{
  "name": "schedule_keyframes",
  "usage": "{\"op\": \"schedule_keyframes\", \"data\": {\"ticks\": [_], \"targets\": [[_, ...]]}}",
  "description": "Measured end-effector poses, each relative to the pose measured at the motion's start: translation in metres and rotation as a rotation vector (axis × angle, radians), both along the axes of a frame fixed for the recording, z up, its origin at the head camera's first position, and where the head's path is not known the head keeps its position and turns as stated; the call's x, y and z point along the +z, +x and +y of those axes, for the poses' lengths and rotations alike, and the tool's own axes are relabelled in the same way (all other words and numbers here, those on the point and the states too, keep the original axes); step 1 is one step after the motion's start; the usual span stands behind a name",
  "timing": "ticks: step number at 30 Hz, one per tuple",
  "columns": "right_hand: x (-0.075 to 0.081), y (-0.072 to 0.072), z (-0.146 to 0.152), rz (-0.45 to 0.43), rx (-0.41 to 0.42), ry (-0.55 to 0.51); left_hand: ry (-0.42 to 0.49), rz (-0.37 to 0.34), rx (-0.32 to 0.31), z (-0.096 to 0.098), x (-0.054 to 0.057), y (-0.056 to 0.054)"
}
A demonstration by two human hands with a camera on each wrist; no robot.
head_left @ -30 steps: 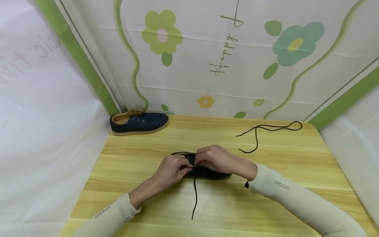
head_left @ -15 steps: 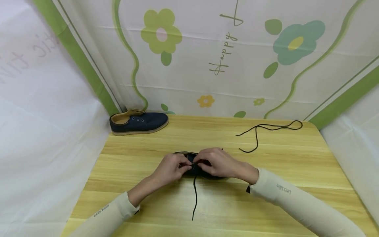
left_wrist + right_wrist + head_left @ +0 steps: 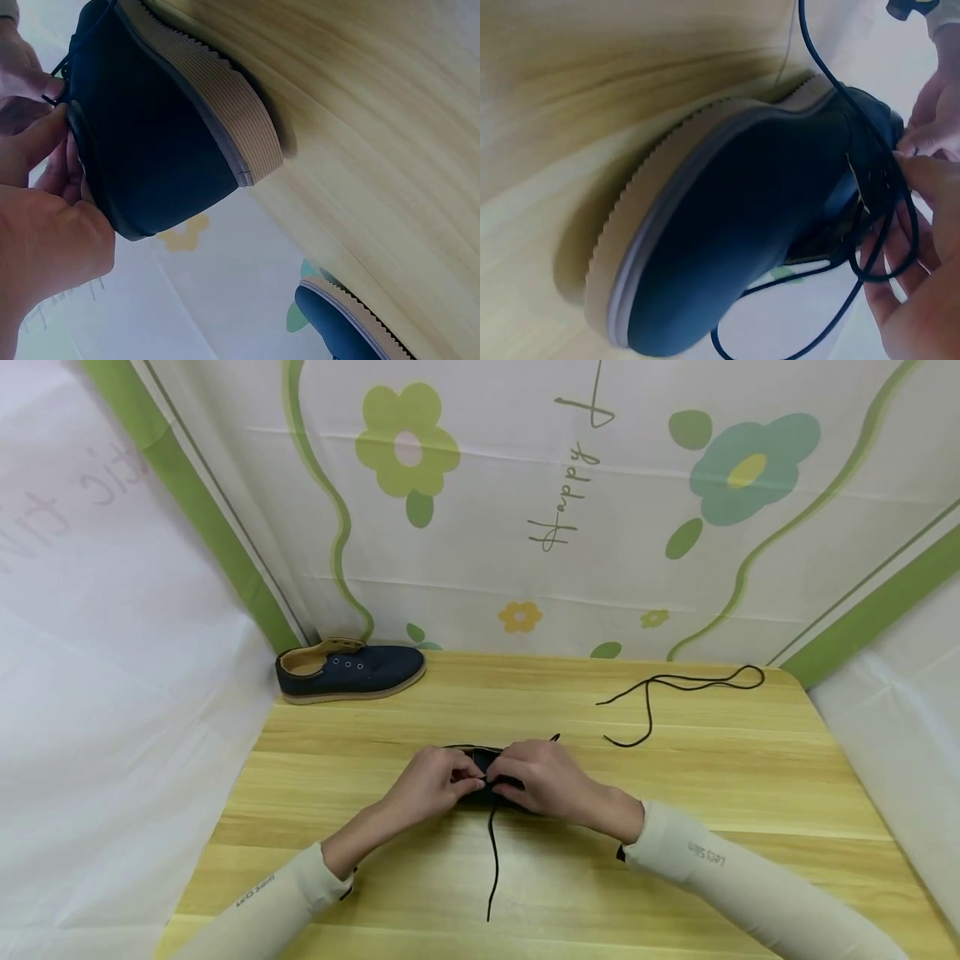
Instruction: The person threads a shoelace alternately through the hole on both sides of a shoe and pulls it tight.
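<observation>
A navy shoe [image 3: 142, 127] with a tan ridged sole lies at the table's middle, mostly covered by both hands in the head view. My left hand [image 3: 423, 785] pinches the edge of the shoe's opening near the eyelets. Beside it, my right hand [image 3: 551, 781] has thumb and fingers together on a black shoelace [image 3: 847, 97] at the eyelet flap. Loops of that lace hang around the right fingers in the right wrist view. One lace end trails toward the front of the table. The lace tip is hidden among the fingertips.
A second navy shoe [image 3: 352, 671], with bare eyelets, stands at the back left corner of the wooden table [image 3: 360, 752]. Another black shoelace [image 3: 651, 702] lies loosely looped at the back right. A white printed curtain [image 3: 465, 543] rises behind the table.
The right hand has shifted slightly down over the shoe, its fingers working close to the left fingertips. A bit of lace now shows above the right hand. The left hand has barely moved.
</observation>
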State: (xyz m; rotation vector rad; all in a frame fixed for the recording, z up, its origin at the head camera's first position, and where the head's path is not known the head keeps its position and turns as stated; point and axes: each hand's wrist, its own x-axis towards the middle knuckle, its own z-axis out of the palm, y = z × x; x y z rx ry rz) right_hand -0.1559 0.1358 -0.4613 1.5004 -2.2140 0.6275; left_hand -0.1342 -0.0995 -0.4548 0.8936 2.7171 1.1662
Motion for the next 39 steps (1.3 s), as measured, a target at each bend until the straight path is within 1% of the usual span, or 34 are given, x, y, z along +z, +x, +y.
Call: {"op": "schedule_keyframes", "data": {"ticks": [2,3,8,13,18,21,24,28,34,39], "targets": [[-0.002,0.001,-0.001,0.051,-0.004,-0.002,-0.004,-0.007,0.002,0.0,0.0,0.0],[-0.003,0.002,-0.002,0.062,-0.007,-0.004,-0.007,-0.008,0.003,0.0,0.0,-0.001],[-0.006,0.005,-0.001,0.044,-0.035,-0.018,-0.015,-0.015,0.009,0.001,0.002,-0.001],[-0.008,0.009,0.002,-0.029,-0.072,-0.077,-0.019,-0.016,0.011,0.001,0.003,-0.001],[-0.008,0.01,0.01,-0.131,-0.095,-0.191,-0.022,0.001,0.017,0.002,0.001,-0.001],[-0.006,0.01,0.019,-0.197,-0.106,-0.257,-0.02,0.004,0.022,0.002,0.001,-0.001],[-0.005,0.01,0.029,-0.244,-0.114,-0.309,-0.016,0.005,0.027,0.002,-0.001,0.0],[-0.004,0.01,0.043,-0.271,-0.171,-0.332,-0.017,0.003,0.037,0.002,-0.002,0.002],[-0.001,0.009,0.063,-0.317,-0.273,-0.326,-0.012,0.002,0.039,0.002,-0.003,0.003],[0.0,0.008,0.078,-0.31,-0.332,-0.33,-0.003,0.029,0.036,0.002,-0.004,0.003]]}}
